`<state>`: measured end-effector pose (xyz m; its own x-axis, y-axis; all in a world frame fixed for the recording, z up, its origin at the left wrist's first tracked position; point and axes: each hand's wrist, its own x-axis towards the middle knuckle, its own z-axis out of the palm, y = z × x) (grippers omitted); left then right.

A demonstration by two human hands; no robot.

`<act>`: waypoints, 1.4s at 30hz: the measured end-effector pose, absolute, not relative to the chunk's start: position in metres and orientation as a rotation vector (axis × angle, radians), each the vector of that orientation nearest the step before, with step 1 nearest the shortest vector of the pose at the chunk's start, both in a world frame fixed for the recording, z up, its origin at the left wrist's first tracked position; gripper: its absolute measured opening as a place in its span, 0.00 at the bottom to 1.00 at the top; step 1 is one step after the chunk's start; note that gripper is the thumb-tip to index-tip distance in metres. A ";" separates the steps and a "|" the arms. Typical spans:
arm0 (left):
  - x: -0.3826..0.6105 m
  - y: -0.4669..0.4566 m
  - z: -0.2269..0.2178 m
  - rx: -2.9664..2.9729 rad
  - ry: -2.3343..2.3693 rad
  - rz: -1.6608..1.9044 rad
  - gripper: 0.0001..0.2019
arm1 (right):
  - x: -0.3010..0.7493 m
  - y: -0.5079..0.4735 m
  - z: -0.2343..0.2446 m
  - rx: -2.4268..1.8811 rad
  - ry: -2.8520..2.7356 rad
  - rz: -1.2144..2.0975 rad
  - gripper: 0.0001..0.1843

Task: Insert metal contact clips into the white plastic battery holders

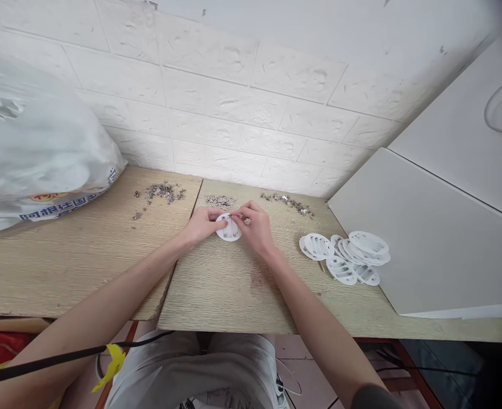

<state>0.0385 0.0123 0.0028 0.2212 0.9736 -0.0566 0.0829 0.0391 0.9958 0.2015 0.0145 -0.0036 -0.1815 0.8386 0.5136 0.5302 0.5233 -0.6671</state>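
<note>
Both hands meet over a round white plastic disc (229,230) lying on the wooden table (216,295). My left hand (202,222) grips the disc's left edge with closed fingers. My right hand (254,226) pinches a small metal piece (247,221) at the disc's upper right edge. Just behind the hands lies a small heap of metal clips (220,200).
More metal pieces lie in heaps at the back left (163,192) and back right (289,203). A pile of white discs (348,257) sits to the right, beside a white box (425,238). A large plastic bag (33,147) fills the left. A brick-pattern wall rises behind.
</note>
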 end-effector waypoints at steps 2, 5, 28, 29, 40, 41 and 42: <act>0.038 0.012 0.002 1.348 1.109 0.959 0.13 | 0.201 0.015 -0.003 -1.142 -1.830 0.464 0.05; 0.038 0.012 0.003 1.369 1.124 0.951 0.12 | 0.202 0.016 -0.003 -1.162 -1.823 0.494 0.04; 0.040 0.015 -0.003 1.407 1.162 0.944 0.13 | 0.208 0.018 -0.002 -1.219 -2.016 0.377 0.05; 0.040 0.015 -0.003 1.420 1.167 0.942 0.13 | 0.207 0.018 -0.002 -1.220 -2.010 0.382 0.05; 0.039 0.017 -0.009 1.633 1.207 0.959 0.17 | 0.205 0.017 -0.004 -1.200 -1.942 0.480 0.06; 0.039 0.018 -0.008 1.617 1.204 0.962 0.16 | 0.204 0.018 -0.003 -1.203 -1.916 0.509 0.05; 0.039 0.018 -0.008 1.603 1.197 0.966 0.16 | 0.204 0.018 -0.003 -1.209 -1.893 0.533 0.03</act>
<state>0.0393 0.0175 -0.0082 0.2304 0.9702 0.0749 0.2781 -0.1394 0.9504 0.2045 0.0177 -0.0031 -0.2141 0.8889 0.4049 0.5476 0.4525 -0.7039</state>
